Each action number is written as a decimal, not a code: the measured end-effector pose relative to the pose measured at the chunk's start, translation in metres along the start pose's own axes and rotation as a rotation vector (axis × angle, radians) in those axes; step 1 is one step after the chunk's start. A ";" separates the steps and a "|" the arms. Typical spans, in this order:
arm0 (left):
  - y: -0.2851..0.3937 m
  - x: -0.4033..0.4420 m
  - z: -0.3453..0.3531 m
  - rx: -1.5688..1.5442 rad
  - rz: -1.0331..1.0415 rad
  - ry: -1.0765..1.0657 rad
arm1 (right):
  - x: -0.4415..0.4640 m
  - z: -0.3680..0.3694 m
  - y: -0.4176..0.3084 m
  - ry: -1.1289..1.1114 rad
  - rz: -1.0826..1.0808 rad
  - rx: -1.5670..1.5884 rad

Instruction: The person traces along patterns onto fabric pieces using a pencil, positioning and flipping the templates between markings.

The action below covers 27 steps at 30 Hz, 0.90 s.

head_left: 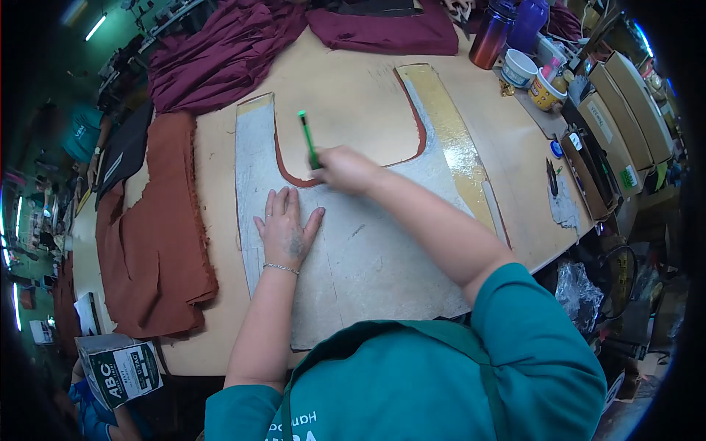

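A large grey U-shaped pattern board [382,242] lies on the table, its right arm partly covered in shiny yellowish tape. Reddish-brown fabric [423,136] shows as a thin rim along the inner curve. Flat on the board, just below the left of that curve, my left hand [283,226] rests with fingers spread. My right hand [346,170], a little blurred, is closed around a slim green pen [307,136] near the bottom of the curve. The pen's bright green end points up and away; its lower tip is hidden by my fingers.
Brown cloth pieces [158,242] lie to the left, maroon cloth [220,51] at the back. A bottle [493,33], tubs [520,67] and cardboard boxes [621,121] stand at the right. Black snips [551,178] lie near the right edge. Another person's arm [125,422] shows lower left.
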<state>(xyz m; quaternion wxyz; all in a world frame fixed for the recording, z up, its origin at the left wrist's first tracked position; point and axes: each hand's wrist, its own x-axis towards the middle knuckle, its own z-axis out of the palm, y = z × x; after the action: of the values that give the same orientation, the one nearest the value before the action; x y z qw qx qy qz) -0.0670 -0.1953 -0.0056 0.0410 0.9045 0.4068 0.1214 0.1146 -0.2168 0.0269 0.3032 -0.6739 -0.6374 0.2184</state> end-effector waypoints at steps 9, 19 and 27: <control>-0.001 -0.002 -0.002 -0.024 -0.019 -0.002 | -0.017 -0.020 0.011 -0.082 0.197 -0.008; 0.031 -0.007 0.005 -0.143 0.268 0.127 | -0.048 -0.063 0.034 0.001 0.215 0.027; 0.038 -0.005 -0.002 -0.127 0.257 0.130 | 0.009 -0.010 0.001 -0.102 -0.052 -0.056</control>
<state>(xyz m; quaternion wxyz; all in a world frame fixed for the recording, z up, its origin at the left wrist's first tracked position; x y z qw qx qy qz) -0.0431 -0.2245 0.0016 0.0558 0.9350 0.2809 0.2093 0.1229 -0.2088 0.0341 0.2569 -0.6533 -0.6753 0.2264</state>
